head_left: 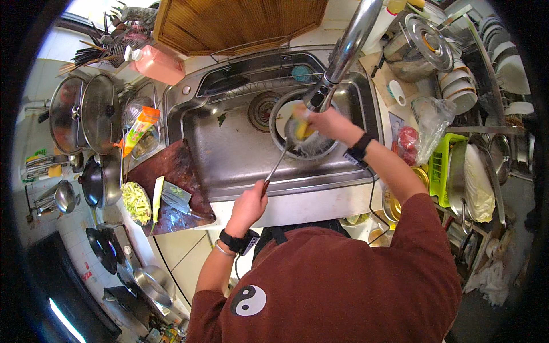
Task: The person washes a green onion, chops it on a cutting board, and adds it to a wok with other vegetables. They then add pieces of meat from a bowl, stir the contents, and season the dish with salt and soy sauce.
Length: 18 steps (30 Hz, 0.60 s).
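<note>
My left hand (248, 206) grips the dark handle of a long metal cooking utensil (278, 165), which slants up over a round metal basin (273, 122) in the stainless steel sink (227, 150). In my right hand (331, 123), blurred, is a yellow sponge (303, 129) pressed against the utensil's head. Sponge and fingers partly hide that head, so its exact shape is unclear. Inside the basin lie a white dish (283, 115) and some suds. Directly above my right hand hangs the chrome faucet (352, 47).
Left of the sink, a dark cutting board (178, 158) bears a cleaver (175, 199) and a pale green vegetable piece (158, 195). Beside it sits a dish of cut vegetables (135, 203). A pink bottle (161, 64) stands behind; a lidded steel pot (411, 53) is at right.
</note>
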Tool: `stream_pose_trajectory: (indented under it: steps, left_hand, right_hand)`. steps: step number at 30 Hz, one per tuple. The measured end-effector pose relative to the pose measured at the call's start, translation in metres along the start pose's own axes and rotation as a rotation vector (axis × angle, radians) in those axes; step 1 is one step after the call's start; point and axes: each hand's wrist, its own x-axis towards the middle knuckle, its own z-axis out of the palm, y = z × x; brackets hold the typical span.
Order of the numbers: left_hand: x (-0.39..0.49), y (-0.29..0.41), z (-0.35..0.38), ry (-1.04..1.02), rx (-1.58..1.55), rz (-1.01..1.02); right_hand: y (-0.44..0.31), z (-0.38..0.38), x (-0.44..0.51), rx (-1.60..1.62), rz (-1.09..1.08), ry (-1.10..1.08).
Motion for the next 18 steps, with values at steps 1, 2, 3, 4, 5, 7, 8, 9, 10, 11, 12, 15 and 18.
stream_pose_trajectory:
  steps: [1, 2, 3, 4, 5, 7, 8, 9, 10, 11, 12, 15, 18]
  left_hand:
    - [0.005, 0.004, -0.002, -0.023, 0.032, 0.009]
    - [0.008, 0.008, -0.003, -0.033, 0.059, 0.034]
    - [0.010, 0.011, -0.005, -0.061, 0.110, 0.031]
    - [0.010, 0.014, -0.007, -0.076, 0.155, 0.045]
    - [0.009, 0.017, -0.008, -0.076, 0.209, 0.050]
    - [0.004, 0.019, -0.010, -0.096, 0.219, 0.055]
    - [0.002, 0.018, -0.011, -0.127, 0.223, 0.033]
    - [0.000, 0.017, -0.012, -0.093, 0.190, 0.051]
    - [-0.002, 0.015, -0.013, -0.086, 0.151, 0.046]
    - [-0.004, 0.013, -0.013, -0.064, 0.114, 0.041]
    - [-0.006, 0.011, -0.013, -0.073, 0.090, 0.045]
    - [-0.008, 0.007, -0.014, -0.081, 0.018, 0.060]
    - [-0.009, 0.005, -0.007, -0.135, -0.097, 0.009]
  right_hand:
    - [-0.007, 0.008, 0.006, -0.363, -0.301, -0.046]
    - [-0.011, 0.017, 0.010, -0.574, -0.513, -0.037]
    - [-0.011, 0.025, 0.012, -0.415, -0.518, -0.132]
    - [-0.008, 0.031, 0.013, -0.258, -0.520, -0.223]
    - [-0.001, 0.035, 0.012, -0.257, -0.477, -0.341]
    - [0.019, 0.041, 0.009, -0.260, -0.385, -0.577]
    - [0.030, 0.042, 0.009, -0.129, -0.303, -0.622]
    - [0.039, 0.043, 0.009, 0.082, -0.096, -0.648]
    - [0.045, 0.043, 0.009, 0.294, 0.085, -0.653]
    - [0.048, 0.043, 0.010, 0.311, 0.203, -0.661]
    - [0.049, 0.041, 0.011, 0.305, 0.326, -0.663]
    - [0.038, 0.030, 0.011, 0.437, 0.490, -0.592]
    - [0.026, 0.018, 0.004, 0.867, 0.652, -0.255]
